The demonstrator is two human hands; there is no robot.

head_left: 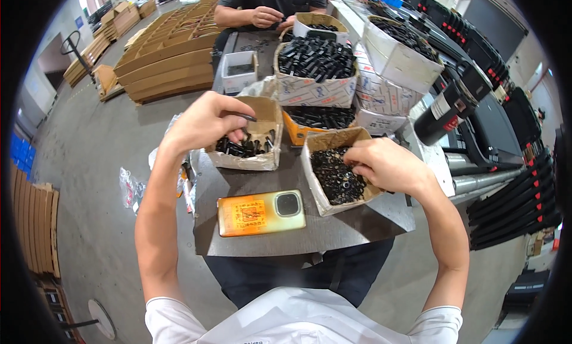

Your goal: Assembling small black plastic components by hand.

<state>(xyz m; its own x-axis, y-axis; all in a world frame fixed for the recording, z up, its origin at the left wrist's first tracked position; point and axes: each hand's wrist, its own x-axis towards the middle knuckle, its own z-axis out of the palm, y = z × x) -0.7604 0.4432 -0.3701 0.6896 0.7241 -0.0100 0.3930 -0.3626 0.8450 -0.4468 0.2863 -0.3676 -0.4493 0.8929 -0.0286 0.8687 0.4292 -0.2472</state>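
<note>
My left hand (205,122) is over a cardboard box (270,160) that holds loose black bolts (257,146). Between its thumb and fingers it pinches a black bolt (245,117), lying nearly level above the others. To the right, my right hand (387,163) reaches into a second open box (325,205) full of small dark ring-like pieces, which look like nuts (336,176). Its fingertips are pressed together at the pieces, and whatever they hold is hidden. An orange and yellow phone (261,214) lies on the metal table (286,244) in front of both boxes.
Behind the boxes stands a taller carton (316,95) heaped with black parts, above an orange box (294,134). A black bottle (444,112) stands at the right. Across the table a co-worker's hands (267,17) are busy. A small white box (239,80) sits far left.
</note>
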